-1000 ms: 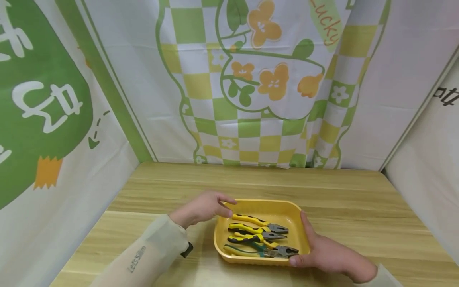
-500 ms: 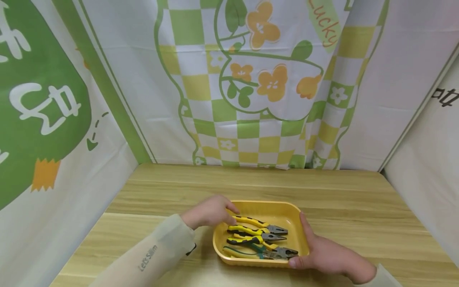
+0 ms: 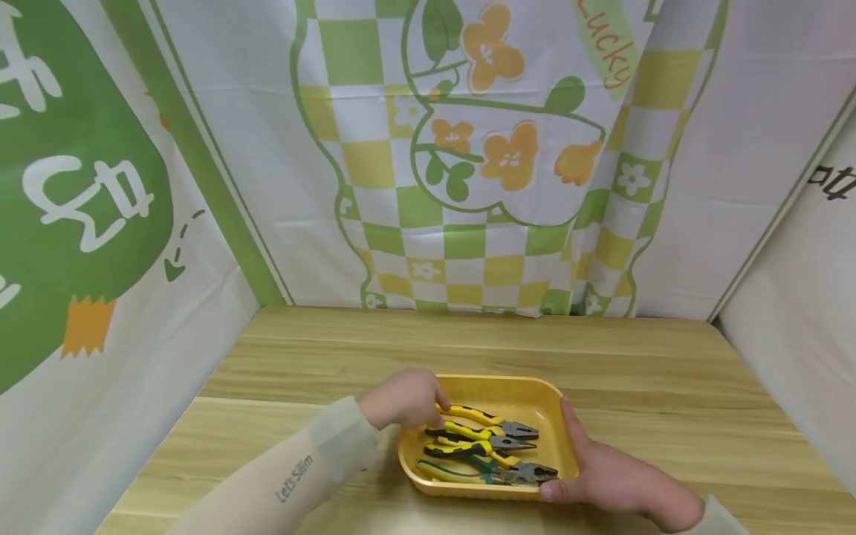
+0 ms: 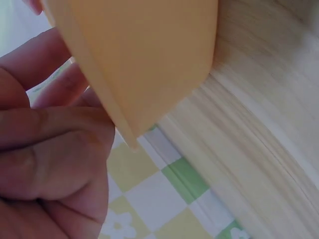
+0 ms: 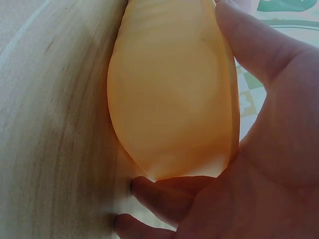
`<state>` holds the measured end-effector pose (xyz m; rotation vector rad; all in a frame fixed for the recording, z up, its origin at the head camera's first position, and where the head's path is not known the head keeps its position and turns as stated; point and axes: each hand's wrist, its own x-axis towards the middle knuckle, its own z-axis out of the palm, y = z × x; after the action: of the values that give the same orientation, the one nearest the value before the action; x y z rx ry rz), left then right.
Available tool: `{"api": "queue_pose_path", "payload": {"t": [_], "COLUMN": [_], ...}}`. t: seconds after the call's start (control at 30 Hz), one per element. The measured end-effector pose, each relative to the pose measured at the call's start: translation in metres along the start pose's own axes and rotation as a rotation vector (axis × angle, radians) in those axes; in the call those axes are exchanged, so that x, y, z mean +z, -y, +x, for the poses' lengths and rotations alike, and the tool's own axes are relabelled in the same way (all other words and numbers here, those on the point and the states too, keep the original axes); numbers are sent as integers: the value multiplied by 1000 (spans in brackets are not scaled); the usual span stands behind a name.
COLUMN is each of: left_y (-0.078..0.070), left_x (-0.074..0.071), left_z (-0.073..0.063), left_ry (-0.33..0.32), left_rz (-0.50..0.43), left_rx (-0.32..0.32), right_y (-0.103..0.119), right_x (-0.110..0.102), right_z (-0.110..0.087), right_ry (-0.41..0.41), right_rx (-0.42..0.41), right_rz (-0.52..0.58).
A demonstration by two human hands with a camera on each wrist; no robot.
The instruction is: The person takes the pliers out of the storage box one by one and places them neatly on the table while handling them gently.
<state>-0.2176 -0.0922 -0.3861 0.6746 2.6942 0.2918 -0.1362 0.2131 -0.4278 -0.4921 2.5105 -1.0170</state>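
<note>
A yellow plastic tray (image 3: 548,409) sits on the table with several pliers lying in it. Highest in the head view are yellow-and-black combination pliers (image 3: 518,429). My left hand (image 3: 404,399) reaches over the tray's left rim, index finger and thumb on either side of their handle end; the contact is partly hidden. Below lie long-nose pliers (image 3: 511,443), more yellow-handled combination pliers (image 3: 535,470) and green-and-yellow pliers (image 3: 444,472). My right hand (image 3: 615,475) grips the tray's right end, thumb at the near corner. Both wrist views show the tray's outer wall (image 4: 144,55) beside the fingers.
The wooden table (image 3: 321,338) extends around the tray on all sides. Behind it hangs a printed curtain (image 3: 461,245) with green and yellow checks. White fabric walls stand to the left and right.
My left hand has moved right and slightly down over the tray rim, its fingers drawing closer together around the upper pliers' handle. The right hand and tray stay in place.
</note>
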Motion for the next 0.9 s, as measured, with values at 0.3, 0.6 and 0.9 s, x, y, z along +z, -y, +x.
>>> {"api": "queue_pose_path", "payload": {"t": [0.3, 0.6, 0.9], "left_y": [-8, -8, -7], "left_x": [9, 10, 11], "left_z": [1, 0, 2], "left_ry": [-6, -66, -74], "left_rz": [96, 67, 98], "left_rx": [-7, -6, -10], "right_y": [0, 1, -1], "right_x": [1, 0, -1], "right_z": [-1, -1, -1], "right_ry": [8, 13, 12], "right_rx": [18, 19, 4], "right_rz": [13, -23, -38]}}
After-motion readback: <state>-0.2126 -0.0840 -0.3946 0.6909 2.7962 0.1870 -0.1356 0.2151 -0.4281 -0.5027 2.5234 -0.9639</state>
